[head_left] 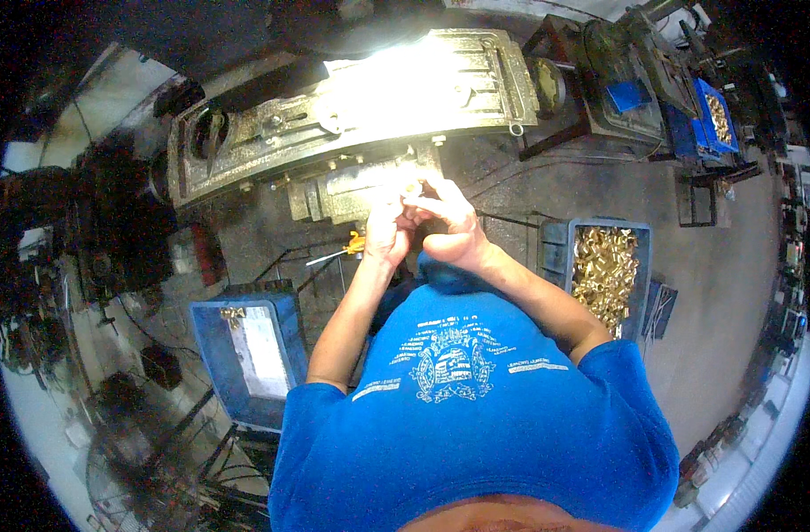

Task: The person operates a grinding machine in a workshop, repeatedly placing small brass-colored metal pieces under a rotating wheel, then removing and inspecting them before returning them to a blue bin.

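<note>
My left hand (pixel 387 232) and my right hand (pixel 456 229) come together in front of my chest. Their fingers are closed around a small shiny metal part (pixel 411 189), pale and brass-like under the strong light. Its exact kind is too small and glaring to make out. Just left of my left wrist is a screwdriver with a yellow handle (pixel 356 243), its shaft pointing left; whether it rests on something I cannot tell. Beyond my fingers stands a machine with a long slotted metal table (pixel 263 155), partly washed out by a lamp's glare.
To my right, a blue-grey bin (pixel 557 253) holds many brass-coloured pieces (pixel 604 275). Another blue bin (pixel 208 355) stands at my left, with a few such pieces (pixel 232 313) at its far end. A smaller blue bin (pixel 702 124) of parts sits at the far right.
</note>
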`<action>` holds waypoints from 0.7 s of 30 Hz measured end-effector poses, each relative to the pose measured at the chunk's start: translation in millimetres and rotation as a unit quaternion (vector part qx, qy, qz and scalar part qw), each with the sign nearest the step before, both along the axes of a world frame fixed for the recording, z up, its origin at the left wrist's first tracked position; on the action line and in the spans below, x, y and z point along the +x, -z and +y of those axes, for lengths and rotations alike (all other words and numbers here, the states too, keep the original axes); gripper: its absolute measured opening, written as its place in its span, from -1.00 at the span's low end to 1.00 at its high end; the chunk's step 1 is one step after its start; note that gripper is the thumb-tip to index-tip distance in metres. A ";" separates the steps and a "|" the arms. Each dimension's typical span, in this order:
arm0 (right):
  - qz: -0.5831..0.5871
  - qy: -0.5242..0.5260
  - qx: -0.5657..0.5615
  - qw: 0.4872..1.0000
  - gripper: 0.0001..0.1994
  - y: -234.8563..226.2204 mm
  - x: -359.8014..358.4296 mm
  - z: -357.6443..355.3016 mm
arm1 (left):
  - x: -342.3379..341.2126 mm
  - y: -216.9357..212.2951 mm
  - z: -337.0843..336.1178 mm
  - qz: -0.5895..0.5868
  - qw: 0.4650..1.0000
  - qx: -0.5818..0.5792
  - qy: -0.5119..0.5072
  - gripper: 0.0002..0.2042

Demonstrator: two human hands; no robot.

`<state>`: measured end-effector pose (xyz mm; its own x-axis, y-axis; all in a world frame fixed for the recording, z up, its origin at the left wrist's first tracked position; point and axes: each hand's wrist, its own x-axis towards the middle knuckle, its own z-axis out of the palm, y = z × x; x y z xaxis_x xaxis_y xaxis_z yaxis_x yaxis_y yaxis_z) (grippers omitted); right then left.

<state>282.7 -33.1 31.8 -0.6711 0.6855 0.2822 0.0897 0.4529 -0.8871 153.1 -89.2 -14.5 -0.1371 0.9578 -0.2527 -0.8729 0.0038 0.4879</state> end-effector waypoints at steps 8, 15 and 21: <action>0.014 0.019 0.045 0.999 -0.44 -5.9 -2.2 -0.2 | 1.1 0.5 -0.1 -0.014 1.000 -0.011 -0.010 -0.66; 0.023 0.009 -0.007 1.000 -0.46 0.1 -3.2 -0.7 | 0.6 2.0 -0.2 -0.011 1.000 0.002 -0.013 -0.65; 0.012 0.013 0.030 0.999 -0.46 1.6 -2.8 0.8 | 0.2 2.6 -0.4 -0.019 1.000 0.007 -0.014 -0.64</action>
<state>279.9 -32.3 30.2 -0.6462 0.6835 0.3395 0.0808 0.5036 -0.8602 153.3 -89.6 -17.1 -0.1544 0.9572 -0.2447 -0.8901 -0.0272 0.4550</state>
